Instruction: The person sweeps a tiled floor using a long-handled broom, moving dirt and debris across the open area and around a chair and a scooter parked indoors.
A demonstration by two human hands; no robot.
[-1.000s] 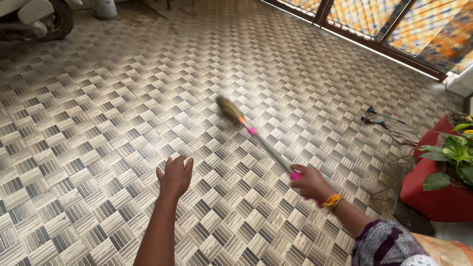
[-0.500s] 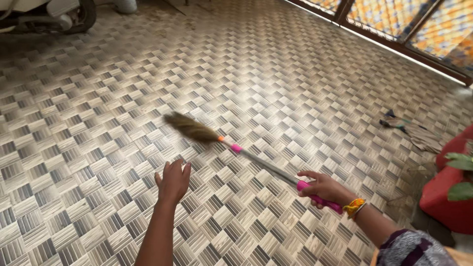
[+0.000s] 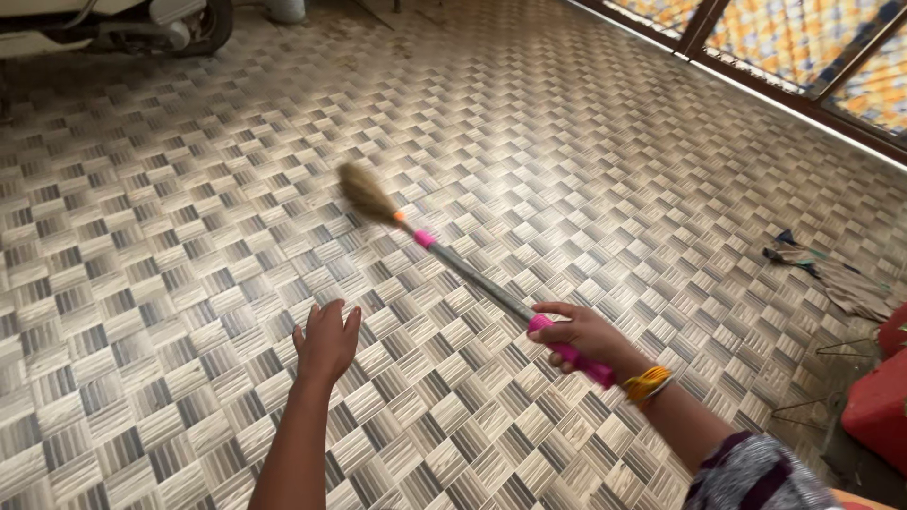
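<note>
My right hand (image 3: 588, 338) grips the pink handle of a broom (image 3: 468, 274) with a silver shaft. Its brown grass head (image 3: 364, 192) sits blurred over the patterned tile floor (image 3: 189, 255), up and to the left of the hand. A yellow and orange bangle circles my right wrist. My left hand (image 3: 326, 342) hangs in the air over the tiles with fingers apart and nothing in it, below the broom head.
A scooter's wheel and white body (image 3: 142, 24) stand at the top left. A crumpled cloth (image 3: 831, 276) lies on the floor at the right. A red pot (image 3: 879, 397) sits at the right edge. Patterned glass doors (image 3: 812, 47) line the top right.
The broom head swung left and back up to the right across the tiles. The view drifted left, so the red pot and cloth slid right. My left hand stayed raised.
</note>
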